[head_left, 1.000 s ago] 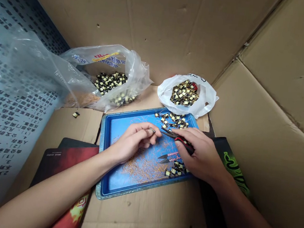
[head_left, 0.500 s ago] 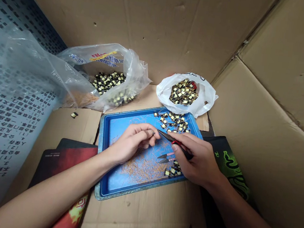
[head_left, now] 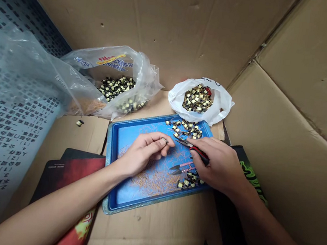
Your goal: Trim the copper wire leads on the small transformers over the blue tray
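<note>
Over the blue tray [head_left: 120, 209], my left hand [head_left: 148, 150] pinches a small transformer [head_left: 165, 140], mostly covered by the fingers. My right hand [head_left: 220, 165] is wrapped around long-nose pliers [head_left: 198, 152] with red and black handles. Their dark jaws point left, a short way from the left fingertips. Below them, thread snips [head_left: 180, 168] with pink handles lie in the tray. Yellow and black transformers [head_left: 191, 130] with thin wires are scattered at the tray's back right, and a smaller group [head_left: 186, 181] sits at its front right. Copper-coloured wire clippings [head_left: 153, 183] cover the tray's middle.
Behind the tray stand a clear plastic bag [head_left: 146, 70] and a white bag [head_left: 177, 96], both holding many transformers. One loose transformer [head_left: 80, 123] lies on cardboard at left. Cardboard walls [head_left: 175, 28] rise behind and right. A red mat [head_left: 82, 176] lies left.
The pliers have moved slightly right, away from the left fingertips, and my right hand has turned a little with them. My left hand stays nearly in place.
</note>
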The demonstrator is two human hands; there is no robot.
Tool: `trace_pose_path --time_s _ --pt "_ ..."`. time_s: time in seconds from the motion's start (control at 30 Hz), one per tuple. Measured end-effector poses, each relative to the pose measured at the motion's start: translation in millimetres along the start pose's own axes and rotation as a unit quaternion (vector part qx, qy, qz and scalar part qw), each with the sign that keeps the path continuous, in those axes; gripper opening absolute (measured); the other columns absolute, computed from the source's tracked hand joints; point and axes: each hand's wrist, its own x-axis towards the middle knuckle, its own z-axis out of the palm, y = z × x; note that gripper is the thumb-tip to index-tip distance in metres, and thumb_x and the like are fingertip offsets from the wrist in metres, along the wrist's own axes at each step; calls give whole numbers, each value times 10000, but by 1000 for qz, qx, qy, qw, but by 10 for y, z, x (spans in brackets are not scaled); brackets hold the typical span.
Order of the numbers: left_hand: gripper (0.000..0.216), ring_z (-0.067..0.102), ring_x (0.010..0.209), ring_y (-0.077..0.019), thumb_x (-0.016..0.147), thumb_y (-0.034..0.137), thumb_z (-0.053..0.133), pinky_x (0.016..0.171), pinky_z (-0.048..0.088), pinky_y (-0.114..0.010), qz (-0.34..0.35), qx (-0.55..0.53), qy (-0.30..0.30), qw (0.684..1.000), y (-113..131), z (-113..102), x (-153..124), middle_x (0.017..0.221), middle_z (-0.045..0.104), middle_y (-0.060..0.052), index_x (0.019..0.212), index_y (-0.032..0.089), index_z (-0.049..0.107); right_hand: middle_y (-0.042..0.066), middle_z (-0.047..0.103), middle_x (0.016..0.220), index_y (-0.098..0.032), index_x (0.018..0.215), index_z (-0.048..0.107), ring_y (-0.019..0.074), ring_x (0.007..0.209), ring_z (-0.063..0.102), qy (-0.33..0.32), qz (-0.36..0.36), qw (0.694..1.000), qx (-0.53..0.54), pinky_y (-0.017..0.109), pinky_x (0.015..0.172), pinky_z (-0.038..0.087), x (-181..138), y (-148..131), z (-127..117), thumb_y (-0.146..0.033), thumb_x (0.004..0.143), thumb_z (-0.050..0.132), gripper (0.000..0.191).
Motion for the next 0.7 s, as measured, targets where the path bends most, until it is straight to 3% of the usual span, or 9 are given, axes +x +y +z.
trace_pose_path --time_s 0.2,0.6,0.7 --pt "388 479 655 -66 977 414 654 626 366 -216 22 10 -32 999 -27 -19 18 902 703 -57 1253 147 707 96 774 1094 -159 1269 708 286 986 680 -36 -22 999 4 471 875 529 -2 -3 28 -233 989 521 345" --pt "385 493 672 -71 980 362 666 655 392 -224 42 40 -27 998 -1 -9 5 961 761 -83 1300 154 713 121 748 1141 -133 1283 690 296 1011 636 -56 -60 996 -21 476 882 499 -25 -3 156 -227 1014 504 340" --pt "383 500 676 -72 982 366 663 663 399 -222 46 62 -17 997 6 -4 3 953 768 -82 1293 150 719 117 748 1158 -138 1304 679 293 1038 651 -7 -34 999 6 470 908 506 -20 2 134 -228 1011 519 346"
